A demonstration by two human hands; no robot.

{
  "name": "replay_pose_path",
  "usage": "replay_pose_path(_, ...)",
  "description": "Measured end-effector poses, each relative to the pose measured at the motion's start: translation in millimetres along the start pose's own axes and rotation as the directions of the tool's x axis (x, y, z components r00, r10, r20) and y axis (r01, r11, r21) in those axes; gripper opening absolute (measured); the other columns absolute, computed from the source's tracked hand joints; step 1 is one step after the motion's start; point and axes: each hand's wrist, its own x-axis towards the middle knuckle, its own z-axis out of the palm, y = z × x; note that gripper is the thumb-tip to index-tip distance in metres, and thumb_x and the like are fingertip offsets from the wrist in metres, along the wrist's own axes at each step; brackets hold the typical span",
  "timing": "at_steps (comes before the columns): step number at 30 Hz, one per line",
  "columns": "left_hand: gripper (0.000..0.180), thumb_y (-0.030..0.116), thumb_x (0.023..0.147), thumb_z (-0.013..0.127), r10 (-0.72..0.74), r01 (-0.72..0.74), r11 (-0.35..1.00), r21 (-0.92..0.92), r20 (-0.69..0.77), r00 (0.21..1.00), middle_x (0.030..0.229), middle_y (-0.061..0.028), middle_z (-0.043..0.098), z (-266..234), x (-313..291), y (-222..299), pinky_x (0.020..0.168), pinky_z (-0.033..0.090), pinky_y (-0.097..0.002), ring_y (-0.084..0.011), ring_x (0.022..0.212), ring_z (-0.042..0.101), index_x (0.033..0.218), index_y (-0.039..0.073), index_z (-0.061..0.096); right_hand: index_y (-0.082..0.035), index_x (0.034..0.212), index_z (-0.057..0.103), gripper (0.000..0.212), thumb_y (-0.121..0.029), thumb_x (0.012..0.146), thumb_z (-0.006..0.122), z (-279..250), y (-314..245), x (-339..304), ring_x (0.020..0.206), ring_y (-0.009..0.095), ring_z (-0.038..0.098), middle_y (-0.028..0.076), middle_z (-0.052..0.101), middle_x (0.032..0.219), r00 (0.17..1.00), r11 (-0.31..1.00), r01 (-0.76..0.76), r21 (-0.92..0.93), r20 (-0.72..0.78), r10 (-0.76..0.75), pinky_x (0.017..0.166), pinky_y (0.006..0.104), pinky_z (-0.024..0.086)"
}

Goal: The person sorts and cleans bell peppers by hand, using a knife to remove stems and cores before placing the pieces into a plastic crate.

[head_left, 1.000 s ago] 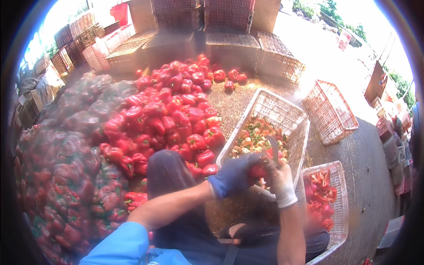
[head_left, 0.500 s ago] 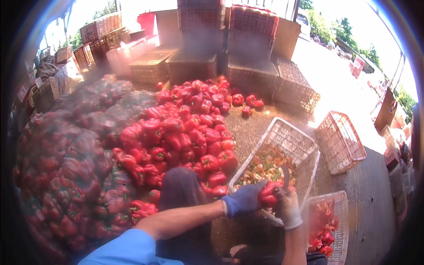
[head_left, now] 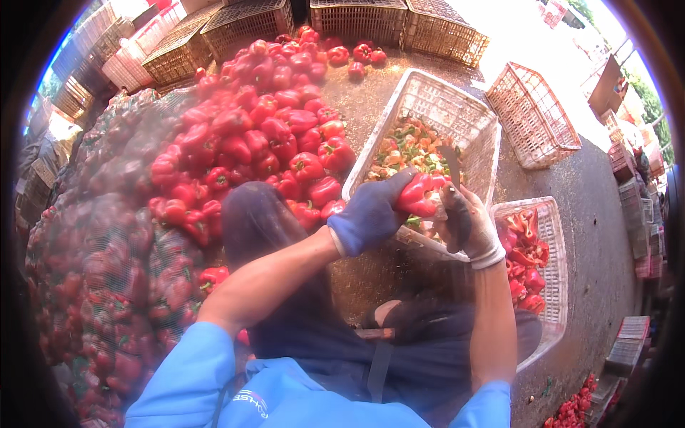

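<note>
My left hand [head_left: 365,215], in a blue glove, is closed around a red bell pepper [head_left: 418,197]. In my right hand [head_left: 478,230], whose glove is white with dark fingers, a knife [head_left: 451,164] points upward, its blade just beside the pepper. Both hands are above the near end of a white plastic crate [head_left: 448,93] that contains orange and green pepper scraps [head_left: 403,146]. By my right forearm, a second white crate [head_left: 555,285] holds opened red pepper pieces [head_left: 529,258].
A large heap of whole red peppers [head_left: 250,135] lies ahead to the left, beside filled mesh sacks [head_left: 114,264]. Upturned-looking brown crates [head_left: 360,21] line the back. Another pale crate [head_left: 534,118] stands at the right. My bent knee [head_left: 257,214] is next to the heap.
The view has tilted downward, so the heap and crates sit higher in the picture. My hands still hold the pepper and the knife, with the pepper turned somewhat.
</note>
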Motion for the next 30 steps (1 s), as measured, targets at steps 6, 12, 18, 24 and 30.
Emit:
replay_pose_path(6,0.047,0.009,0.094,0.071,0.055,-0.049,0.991,0.128,-0.044,0.998,0.097,-0.0259,0.074,-3,-1,-6,0.077,0.058,-0.0521,-0.0474,0.093,0.072,0.140,0.007,0.059,-0.006,0.119,0.065,0.020,-0.016,0.103,0.073,16,-12,4,0.073,0.005,0.063,0.001,0.070,0.093,0.995,0.990,-0.055,-0.127,-0.089,0.044,0.054,0.0169,0.046)
replay_pose_path(12,0.036,0.013,0.094,0.073,0.015,-0.006,0.994,0.110,-0.083,0.996,0.100,-0.0254,0.075,-1,-1,-16,0.077,0.059,-0.0511,-0.0465,0.095,0.073,0.129,0.008,0.066,-0.004,0.127,0.064,0.033,-0.011,0.097,0.075,41,-26,-12,0.064,0.003,0.058,0.004,0.073,0.093,0.966,0.999,0.034,0.021,-0.259,-0.028,0.052,0.0172,0.041)
replay_pose_path(18,0.037,0.020,0.091,0.083,-0.373,0.350,0.915,-0.199,-0.087,0.924,0.102,-0.0223,0.078,-15,10,-7,0.084,0.060,-0.0431,-0.0358,0.100,0.078,0.123,0.006,0.074,-0.007,0.128,0.066,0.036,-0.022,0.099,0.080,28,-35,-10,0.057,0.002,0.056,0.003,0.074,0.089,0.911,0.983,0.148,-0.104,-0.372,-0.176,0.047,0.0179,0.038)
replay_pose_path(24,0.038,0.012,0.090,0.084,-0.497,0.395,0.684,-0.613,0.004,0.868,0.106,-0.0080,0.078,-30,13,-24,0.086,0.060,-0.0341,-0.0151,0.095,0.073,0.124,-0.002,0.074,-0.012,0.127,0.070,0.045,-0.043,0.097,0.084,-22,-28,15,0.051,0.004,0.053,-0.003,0.066,0.074,0.853,0.994,0.035,-0.107,-0.514,-0.085,0.043,0.0210,0.036)
replay_pose_path(30,0.024,0.014,0.096,0.076,-0.551,0.403,0.533,-0.744,0.056,0.832,0.101,-0.0059,0.075,-33,12,-21,0.081,0.058,-0.0304,-0.0129,0.090,0.070,0.116,0.000,0.074,-0.009,0.136,0.067,0.067,-0.055,0.091,0.086,11,-16,-1,0.051,0.005,0.050,0.001,0.066,0.083,0.926,0.977,-0.047,-0.207,-0.377,-0.035,0.043,0.0225,0.037)
